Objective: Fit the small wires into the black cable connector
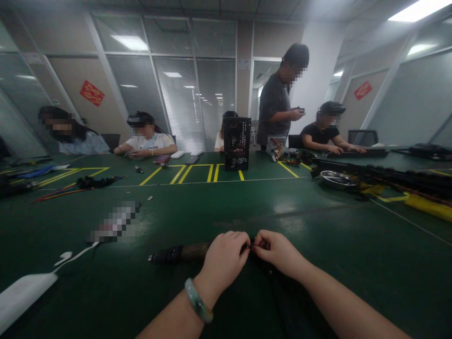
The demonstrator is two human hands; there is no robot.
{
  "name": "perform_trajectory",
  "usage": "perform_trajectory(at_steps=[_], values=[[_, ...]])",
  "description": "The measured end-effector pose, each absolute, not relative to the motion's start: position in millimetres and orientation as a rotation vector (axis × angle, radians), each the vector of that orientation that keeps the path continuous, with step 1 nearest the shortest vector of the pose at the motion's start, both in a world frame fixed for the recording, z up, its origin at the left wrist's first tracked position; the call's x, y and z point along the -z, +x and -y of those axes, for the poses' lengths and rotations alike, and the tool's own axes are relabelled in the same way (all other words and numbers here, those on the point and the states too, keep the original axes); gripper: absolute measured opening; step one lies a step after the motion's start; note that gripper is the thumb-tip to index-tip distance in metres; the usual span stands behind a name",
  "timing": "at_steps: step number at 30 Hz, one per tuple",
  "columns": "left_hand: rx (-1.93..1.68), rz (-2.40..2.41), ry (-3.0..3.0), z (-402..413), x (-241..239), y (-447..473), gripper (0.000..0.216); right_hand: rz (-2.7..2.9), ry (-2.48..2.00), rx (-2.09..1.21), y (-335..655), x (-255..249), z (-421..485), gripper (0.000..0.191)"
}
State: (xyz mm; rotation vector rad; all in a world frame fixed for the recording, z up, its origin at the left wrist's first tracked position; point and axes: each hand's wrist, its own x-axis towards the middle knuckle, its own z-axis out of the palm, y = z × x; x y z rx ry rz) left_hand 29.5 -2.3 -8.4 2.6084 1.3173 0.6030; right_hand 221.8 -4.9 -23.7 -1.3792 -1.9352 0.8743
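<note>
From where I stood, the tool [192, 253] lay on the green table [197, 207] directly in front of the person, its long axis running roughly left to right. The metal tip [151, 258] pointed left; the opposite end passed out of sight behind the left hand [226, 254]. The left hand was therefore the nearer one, positioned over the hidden end, although contact with the body could not be confirmed. The right hand [277, 252] was located beyond that end, to the right. Both hands were closed in a pinch, thumb to fingers, facing each other almost tip to tip, on a small dark piece [252, 244] between them. The piece was too small to identify, and its connection to the tool was concealed. Relative to the pinching fingertips, the tool's visible length extended leftward, with the bracelet [198, 301] nearer the wearer.
</note>
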Motion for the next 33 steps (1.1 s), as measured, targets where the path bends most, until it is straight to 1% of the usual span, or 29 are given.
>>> perform_trajectory(at_steps=[15, 23, 29, 33], values=[[-0.619, -1.307, 2.597, 4.0, 5.6, 29.0, 0.009, 1.915, -1.39, -0.918, 220.6, 22.2, 5.0, 0.007], [-0.633, -1.3, 2.613, 4.2, 6.4, 29.8, 0.004, 1.902, -1.405, -0.946, 221.3, 23.7, 5.3, 0.011], [-0.623, -1.365, 2.579, 5.9, 5.7, 30.0, 0.012, 1.89, -1.414, -0.958, 220.8, 21.6, 5.8, 0.013], [-0.598, -1.351, 2.603, 5.8, 5.6, 29.2, 0.006, 1.918, -1.412, -0.945, 219.9, 18.8, 5.8, 0.012]])
